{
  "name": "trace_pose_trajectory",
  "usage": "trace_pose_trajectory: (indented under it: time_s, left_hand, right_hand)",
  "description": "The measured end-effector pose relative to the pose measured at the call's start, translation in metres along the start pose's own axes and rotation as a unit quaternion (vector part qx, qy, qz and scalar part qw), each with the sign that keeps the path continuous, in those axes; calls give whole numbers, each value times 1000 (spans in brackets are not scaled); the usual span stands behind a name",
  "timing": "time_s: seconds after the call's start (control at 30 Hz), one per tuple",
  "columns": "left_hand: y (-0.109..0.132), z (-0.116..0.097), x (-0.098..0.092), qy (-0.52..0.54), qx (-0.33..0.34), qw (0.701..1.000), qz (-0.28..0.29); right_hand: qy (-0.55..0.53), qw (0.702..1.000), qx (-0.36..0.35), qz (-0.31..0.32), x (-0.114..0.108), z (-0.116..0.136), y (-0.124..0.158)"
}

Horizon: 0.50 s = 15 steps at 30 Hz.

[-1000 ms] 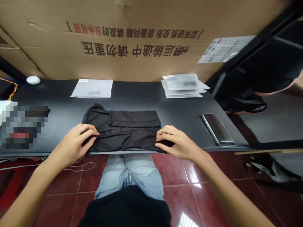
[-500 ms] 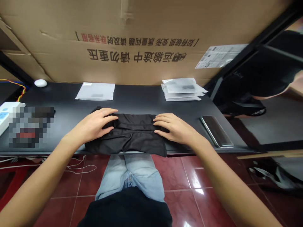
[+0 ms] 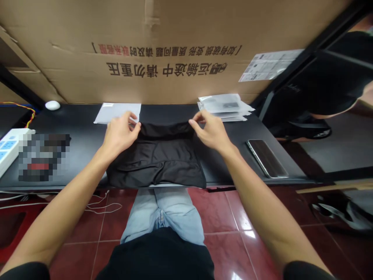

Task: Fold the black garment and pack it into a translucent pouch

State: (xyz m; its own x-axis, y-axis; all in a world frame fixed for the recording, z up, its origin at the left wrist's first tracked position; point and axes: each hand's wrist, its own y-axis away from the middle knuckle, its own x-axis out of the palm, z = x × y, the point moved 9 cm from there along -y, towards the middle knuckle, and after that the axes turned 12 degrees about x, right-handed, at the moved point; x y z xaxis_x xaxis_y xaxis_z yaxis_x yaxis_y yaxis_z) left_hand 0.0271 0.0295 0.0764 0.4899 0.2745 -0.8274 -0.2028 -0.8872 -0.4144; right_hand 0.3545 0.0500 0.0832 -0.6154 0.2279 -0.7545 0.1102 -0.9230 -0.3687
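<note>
A black folded garment (image 3: 159, 155) lies on the black table (image 3: 81, 144), its near edge at the table's front. My left hand (image 3: 119, 132) pinches the garment's far left corner. My right hand (image 3: 211, 130) pinches the far right corner. Both hands are closed on the cloth at its far edge, which looks slightly raised between them.
A flat clear packet (image 3: 118, 112) lies just behind my left hand, and a stack of packets (image 3: 224, 105) behind my right. A phone (image 3: 266, 158) rests at the right. A white power strip (image 3: 8, 146) and a white mouse (image 3: 53, 105) sit at the left. A cardboard wall (image 3: 175, 46) stands behind.
Both hands moved from the garment's near side across it to its far edge and went from lying on the cloth to pinching its far corners.
</note>
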Motion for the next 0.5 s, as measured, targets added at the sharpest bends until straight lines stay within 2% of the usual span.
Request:
trace_pose_trajectory:
  time_s: [0.07,0.13,0.2,0.27,0.37,0.43,0.5]
  left_hand:
    - [-3,-7,-4,-47,10,999,-18]
    - [3,-23,2,-67,66,996,8]
    - [17,-40,18,-58,132,987,66]
    - [34,-50,39,-58,169,975,131]
    - [51,-44,65,-89,148,963,206]
    - [55,-34,75,-102,123,960,231]
    - [55,-28,77,-105,114,959,239]
  right_hand:
    - [-6,1000,-1,-27,1,4,-6]
    - [-6,999,-35,-14,6,15,0]
    - [0,995,-86,52,22,30,16]
    - [23,981,-121,147,46,39,36]
    - [83,961,-110,241,81,35,56]
    - [120,955,-91,257,94,27,58]
    - [146,952,-83,255,97,22,58]
